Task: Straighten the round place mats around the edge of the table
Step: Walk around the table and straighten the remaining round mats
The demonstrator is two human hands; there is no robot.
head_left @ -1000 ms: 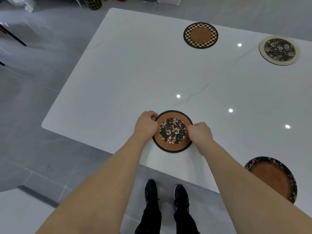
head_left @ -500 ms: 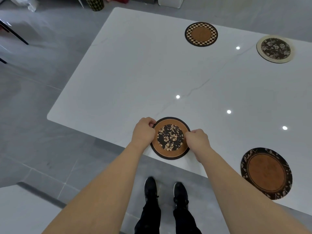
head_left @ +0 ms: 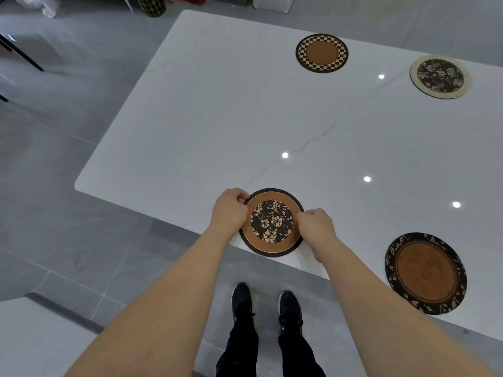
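I have the flowered mat (head_left: 271, 222) between my two hands at the near edge of the white worktop (head_left: 217, 118). My left hand (head_left: 229, 212) pinches its upper left rim, fingers curled over the dark border, and my right hand (head_left: 315, 227) pinches the right rim the same way, so each grip is grasping this one mat. The mat lies flat, with its near rim just at the worktop's edge; whether it hangs over a little I cannot tell.

Three more mats lie on the worktop, all apart from each other. The leaf-bordered mat (head_left: 426, 273) sits to my right, also close to the near edge. The checkered mat (head_left: 322, 53) lies at the far side, and the pale-rimmed mat (head_left: 440, 76) lies to the right of it, near the picture's right side. Small bright spots of light show on the worktop between the mats.

Below the edge I see my black shoes (head_left: 268, 306) on the grey tiled floor (head_left: 54, 159). Beyond the far left corner of the worktop stands a dark patterned pot (head_left: 151, 5) on the floor.
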